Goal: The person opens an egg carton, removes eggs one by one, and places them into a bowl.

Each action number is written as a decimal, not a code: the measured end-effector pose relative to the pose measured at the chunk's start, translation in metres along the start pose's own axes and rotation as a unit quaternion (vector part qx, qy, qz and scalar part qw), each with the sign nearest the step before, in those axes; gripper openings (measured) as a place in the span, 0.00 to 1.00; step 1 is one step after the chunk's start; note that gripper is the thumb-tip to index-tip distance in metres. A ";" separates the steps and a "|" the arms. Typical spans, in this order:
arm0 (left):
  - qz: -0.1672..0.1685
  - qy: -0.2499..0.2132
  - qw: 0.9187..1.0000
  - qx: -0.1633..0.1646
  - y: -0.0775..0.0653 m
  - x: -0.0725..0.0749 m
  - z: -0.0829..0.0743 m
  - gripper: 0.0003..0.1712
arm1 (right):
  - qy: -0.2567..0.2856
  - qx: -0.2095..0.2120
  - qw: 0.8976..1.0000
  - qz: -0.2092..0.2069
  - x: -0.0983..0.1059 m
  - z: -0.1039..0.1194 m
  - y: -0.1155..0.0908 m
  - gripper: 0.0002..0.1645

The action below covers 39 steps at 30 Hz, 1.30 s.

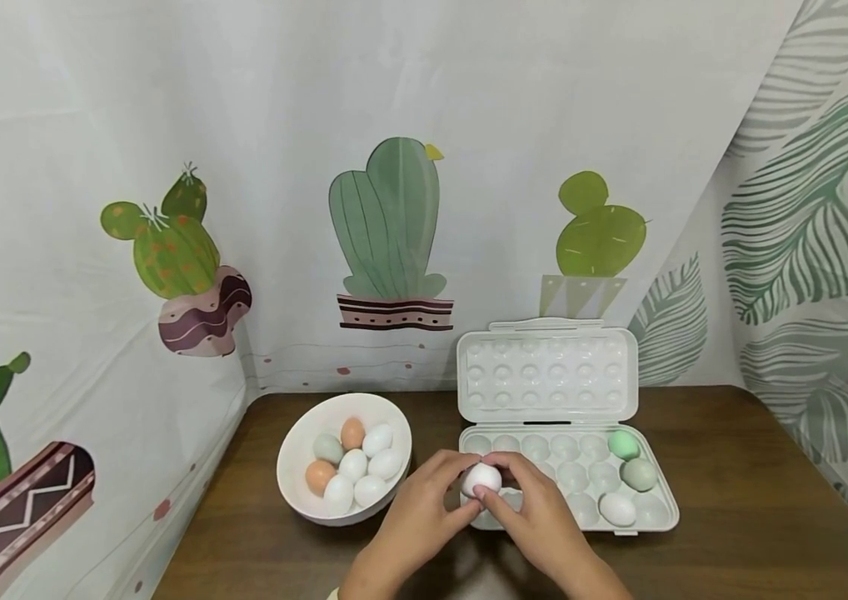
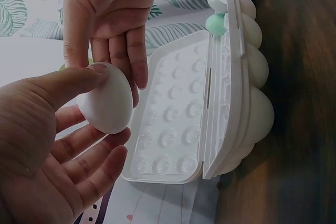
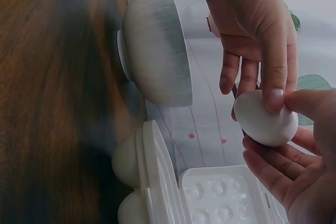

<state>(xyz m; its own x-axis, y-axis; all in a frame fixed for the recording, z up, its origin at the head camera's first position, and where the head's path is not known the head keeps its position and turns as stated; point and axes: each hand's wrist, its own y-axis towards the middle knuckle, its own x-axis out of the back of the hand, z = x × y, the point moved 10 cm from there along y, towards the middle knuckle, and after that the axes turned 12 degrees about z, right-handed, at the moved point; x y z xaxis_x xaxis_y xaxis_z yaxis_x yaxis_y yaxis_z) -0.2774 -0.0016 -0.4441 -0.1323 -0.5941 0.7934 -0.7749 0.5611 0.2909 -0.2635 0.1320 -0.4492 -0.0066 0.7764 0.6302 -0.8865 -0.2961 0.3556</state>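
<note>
A white egg point(image 1: 481, 481) is held between both hands over the front left part of an open plastic egg carton point(image 1: 665, 518). My left hand point(image 1: 424, 508) pinches the egg from the left, its thumb lying across the shell in the left wrist view. From the other side my right hand point(image 1: 540, 512) holds the same egg point(image 3: 265, 119) with thumb and fingertips. A mint-green egg point(image 1: 623, 445), a grey-green egg point(image 1: 639, 474) and a white egg point(image 1: 617, 509) sit in the carton's right end. The hands hide some of its front left cups.
Left of the hands stands a white bowl point(image 1: 349, 518) with several white, brown and pale green eggs. The carton's lid point(image 1: 547, 375) stands raised at the back, near a cactus-print cloth point(image 1: 506, 100). Brown wooden tabletop point(image 1: 731, 467) extends right of the carton.
</note>
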 end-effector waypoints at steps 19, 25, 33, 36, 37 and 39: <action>0.008 0.005 1.000 0.005 -0.001 -0.001 0.001 0.26 | 0.041 -0.035 0.998 0.024 -0.008 -0.008 0.000 0.19; -0.002 0.013 1.000 0.000 -0.001 0.002 -0.001 0.26 | 0.042 -0.024 0.998 0.029 -0.009 -0.007 0.001 0.19; -0.003 0.017 1.000 -0.001 0.000 0.003 -0.001 0.26 | 0.035 -0.006 0.999 0.024 -0.007 -0.003 0.000 0.19; -0.003 0.017 1.000 -0.001 0.000 0.003 0.000 0.26 | 0.029 0.006 0.999 0.021 -0.006 0.000 0.000 0.19; -0.003 0.016 1.000 -0.001 0.000 0.003 0.000 0.26 | 0.027 0.009 0.999 0.020 -0.006 0.001 0.000 0.19; -0.004 0.015 1.000 0.000 0.000 0.003 0.001 0.26 | 0.018 0.017 1.000 0.017 -0.005 0.002 0.000 0.19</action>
<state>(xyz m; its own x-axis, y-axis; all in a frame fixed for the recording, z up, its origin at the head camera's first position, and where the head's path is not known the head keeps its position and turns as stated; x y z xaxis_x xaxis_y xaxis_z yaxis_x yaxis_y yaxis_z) -0.2788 -0.0038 -0.4421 -0.1069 -0.5814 0.8065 -0.7755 0.5564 0.2983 -0.2626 0.1272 -0.4511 -0.0535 0.7856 0.6164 -0.8696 -0.3400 0.3579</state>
